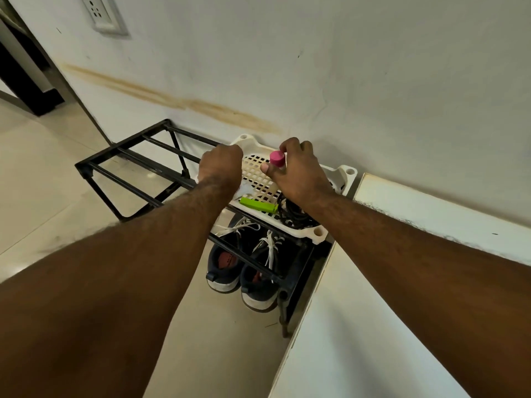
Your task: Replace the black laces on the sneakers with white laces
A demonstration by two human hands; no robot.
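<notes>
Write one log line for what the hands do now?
left hand: on tray | right hand: holding pink-capped item | sneakers: white-laced, below

Both arms outstretched, left hand (220, 165) fisted, right hand (298, 170) curled.

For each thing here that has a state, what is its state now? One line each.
sneakers: on the floor under the rack, white laces in.
black laces: coiled in the basket.
basket: on the rack's top.
pink-capped object: upright, held by right hand.
left hand: fingers curled at the basket's edge; grip unclear.
green object: lying in basket.
</notes>
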